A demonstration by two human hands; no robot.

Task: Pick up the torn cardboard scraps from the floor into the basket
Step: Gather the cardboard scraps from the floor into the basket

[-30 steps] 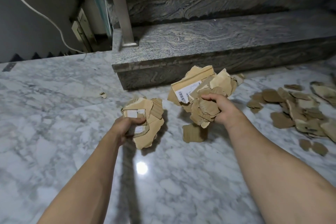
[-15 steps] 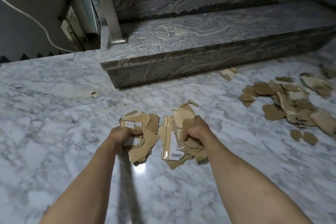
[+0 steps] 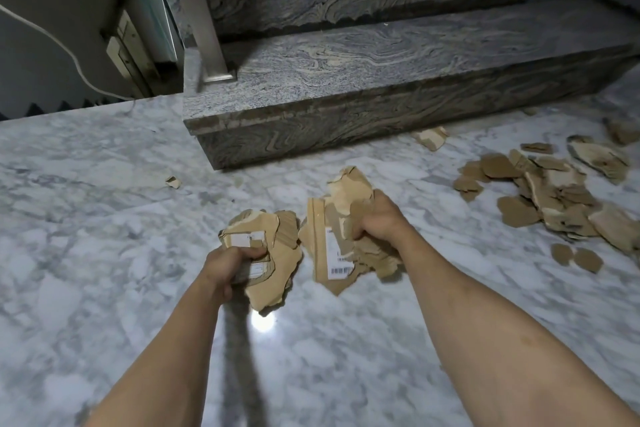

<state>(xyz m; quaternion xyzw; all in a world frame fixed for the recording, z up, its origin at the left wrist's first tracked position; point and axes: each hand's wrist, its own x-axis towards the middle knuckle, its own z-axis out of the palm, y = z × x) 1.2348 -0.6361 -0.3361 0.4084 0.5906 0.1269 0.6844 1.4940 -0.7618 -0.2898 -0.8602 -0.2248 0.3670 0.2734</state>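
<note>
left hand (image 3: 230, 265): fingers curled tight round a bunch of cardboard scraps, held above the floor, forearm reaching in from bottom left
left bunch (image 3: 266, 253): torn brown pieces stacked together, white label on the top piece, another label partly under the fingers; biggest piece hangs down below the hand
right hand (image 3: 379, 218): fingers clenched round a second bunch of scraps, knuckles up, forearm coming in from bottom right
right bunch (image 3: 332, 239): several torn pieces, one long strip with a white barcode label (image 3: 340, 262) facing the camera, a pale torn piece sticking up above the hand
bunches: side by side, edges nearly touching, cannot tell if they actually meet
floor (image 3: 104, 218): white and grey marble, shiny, bright light spot just under the left bunch
loose pile (image 3: 554, 198): many brown scraps on the floor to the right, well apart from the hands, overlapping each other; two small round bits (image 3: 576, 256) lie just in front of it
stray scraps: one pale piece (image 3: 431, 137) at the foot of the step, one tiny bit (image 3: 172, 181) on the floor to the left
step (image 3: 381, 80): dark veined stone, behind the hands, metal post (image 3: 197, 10) standing on its left end
cable (image 3: 69, 52): white, runs along the grey wall at top left
</note>
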